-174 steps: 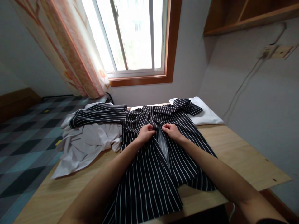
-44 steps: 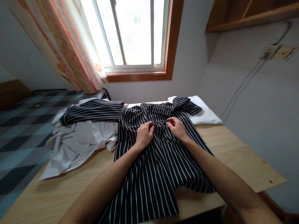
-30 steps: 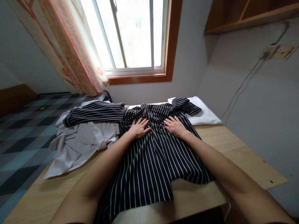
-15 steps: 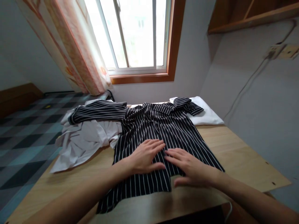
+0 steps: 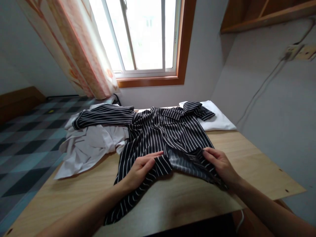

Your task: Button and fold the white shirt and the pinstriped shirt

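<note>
A black shirt with white stripes (image 5: 145, 138) lies spread on the wooden table (image 5: 153, 210), its collar towards the window and one sleeve stretched out to the left. My left hand (image 5: 140, 169) pinches the left front panel near its lower edge, which folds up under the thumb. With fingers closed on the right front panel, my right hand (image 5: 219, 163) lifts that hem a little off the table. Between my hands the shirt front gapes, and its greyish inner side shows.
A crumpled white garment (image 5: 86, 151) lies left of the shirt, partly under its sleeve. Folded white cloth (image 5: 217, 118) sits at the back right corner. A bed with a checked cover (image 5: 32, 141) stands along the left. A cable (image 5: 256, 89) hangs down the right wall.
Both hands were lying flat on the shirt front. They have moved apart and closed on the two front panels, and the hem has lifted and bunched.
</note>
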Tool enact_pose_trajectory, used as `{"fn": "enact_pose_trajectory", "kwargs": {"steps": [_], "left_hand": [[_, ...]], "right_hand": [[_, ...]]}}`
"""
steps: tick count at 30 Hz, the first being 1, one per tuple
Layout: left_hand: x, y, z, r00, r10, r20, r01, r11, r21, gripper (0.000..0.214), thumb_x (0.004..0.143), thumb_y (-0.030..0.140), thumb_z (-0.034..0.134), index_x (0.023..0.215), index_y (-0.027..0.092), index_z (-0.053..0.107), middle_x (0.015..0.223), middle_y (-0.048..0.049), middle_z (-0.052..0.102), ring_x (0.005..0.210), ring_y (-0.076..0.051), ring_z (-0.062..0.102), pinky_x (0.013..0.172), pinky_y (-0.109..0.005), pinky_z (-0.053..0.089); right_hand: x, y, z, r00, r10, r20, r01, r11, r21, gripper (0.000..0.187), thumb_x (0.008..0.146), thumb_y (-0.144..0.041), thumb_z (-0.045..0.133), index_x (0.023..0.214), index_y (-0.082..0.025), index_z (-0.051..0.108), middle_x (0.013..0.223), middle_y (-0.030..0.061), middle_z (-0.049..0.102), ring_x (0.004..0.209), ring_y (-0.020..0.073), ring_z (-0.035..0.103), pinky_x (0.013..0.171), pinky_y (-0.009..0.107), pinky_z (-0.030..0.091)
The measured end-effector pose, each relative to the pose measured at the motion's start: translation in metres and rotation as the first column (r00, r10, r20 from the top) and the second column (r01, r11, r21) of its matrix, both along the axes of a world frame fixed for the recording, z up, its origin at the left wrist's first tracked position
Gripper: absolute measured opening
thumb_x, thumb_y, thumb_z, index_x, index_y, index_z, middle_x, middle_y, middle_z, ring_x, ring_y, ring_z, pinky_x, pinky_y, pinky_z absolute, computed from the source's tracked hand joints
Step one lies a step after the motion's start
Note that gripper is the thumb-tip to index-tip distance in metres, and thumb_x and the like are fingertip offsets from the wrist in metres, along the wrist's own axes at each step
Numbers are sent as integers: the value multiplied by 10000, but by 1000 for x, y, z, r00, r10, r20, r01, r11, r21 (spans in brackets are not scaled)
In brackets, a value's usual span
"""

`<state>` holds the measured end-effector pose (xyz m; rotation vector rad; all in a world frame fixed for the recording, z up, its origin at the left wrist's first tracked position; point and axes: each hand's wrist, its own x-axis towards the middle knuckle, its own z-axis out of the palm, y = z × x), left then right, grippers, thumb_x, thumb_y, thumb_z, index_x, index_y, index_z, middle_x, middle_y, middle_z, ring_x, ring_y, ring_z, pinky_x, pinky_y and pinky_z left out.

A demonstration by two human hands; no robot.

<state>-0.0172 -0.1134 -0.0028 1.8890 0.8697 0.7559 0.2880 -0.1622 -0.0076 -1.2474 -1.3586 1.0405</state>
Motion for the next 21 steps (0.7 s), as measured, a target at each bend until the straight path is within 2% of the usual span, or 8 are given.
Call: {"fn": "enact_pose_trajectory", "kwargs": {"steps": [2, 4, 7, 9, 11, 14, 17, 21], "left_hand": [[-3, -5, 12, 990, 68, 122, -44, 981, -187, 500, 985, 479, 315, 1231, 211, 657, 1261, -84, 648, 1150, -245, 615, 1018, -439, 462], [-4, -11, 24, 993, -46, 111, 73, 964, -255, 501, 986, 487, 309, 1222, 224, 663, 1244, -68, 660, 1154, -228, 613, 1029, -413, 456], [-3, -20, 38, 918, -376, -124, 352, 919, -179, 399, 985, 421, 381, 1135, 248, 708, 1186, -43, 693, 1123, -199, 626, 1023, -371, 458], [1, -22, 43, 859, -395, -324, 403, 914, -45, 345, 979, 374, 422, 1089, 238, 720, 1105, -45, 721, 1032, -189, 659, 964, -360, 490], [6, -17, 45, 856, -241, -458, 344, 926, 155, 318, 970, 364, 452, 1107, 226, 703, 1105, -52, 717, 1036, -199, 649, 957, -383, 485], [17, 2, 37, 825, -66, -561, 319, 875, 365, 388, 960, 436, 459, 1248, 231, 618, 1300, -64, 623, 1239, -234, 532, 1057, -446, 394], [25, 31, 15, 744, -15, -668, 373, 839, 397, 530, 948, 548, 412, 1382, 257, 497, 1480, -69, 443, 1388, -268, 360, 1128, -493, 269], [20, 70, -17, 648, 28, -761, 388, 848, 361, 639, 925, 638, 346, 1467, 301, 366, 1559, -66, 288, 1444, -320, 219, 1130, -580, 154]], "right_hand": [[5, 1, 8, 995, 24, -100, -30, 997, -65, 326, 877, -489, 581, 788, -189, 671, 698, 7, 637, 621, 123, 576, 571, 236, 459], [10, 2, 16, 977, 206, -56, -211, 974, -87, 331, 892, -483, 560, 823, -190, 697, 774, 28, 672, 719, 140, 614, 661, 253, 486], [13, 3, 28, 790, 589, 170, -566, 808, -166, 299, 913, -435, 545, 930, -202, 733, 977, 51, 709, 932, 173, 637, 862, 307, 480], [9, 6, 33, 650, 697, 303, -652, 716, -249, 279, 906, -417, 563, 991, -210, 731, 1015, 47, 713, 937, 175, 643, 867, 315, 487], [-1, 13, 34, 634, 634, 442, -588, 767, -256, 292, 910, -418, 559, 1031, -207, 719, 983, 48, 719, 874, 169, 651, 809, 306, 509], [-23, 33, 24, 642, 329, 693, -400, 914, -63, 321, 924, -416, 537, 1100, -196, 691, 1087, 89, 701, 963, 207, 641, 886, 360, 498], [-41, 63, 5, 502, 136, 854, -360, 931, 64, 432, 930, -423, 521, 1278, -180, 599, 1387, 134, 538, 1281, 279, 479, 1081, 446, 363], [-45, 101, -25, 358, 177, 917, -355, 934, -42, 584, 956, -518, 407, 1463, -230, 391, 1555, 75, 310, 1439, 309, 238, 1150, 531, 212]]}}
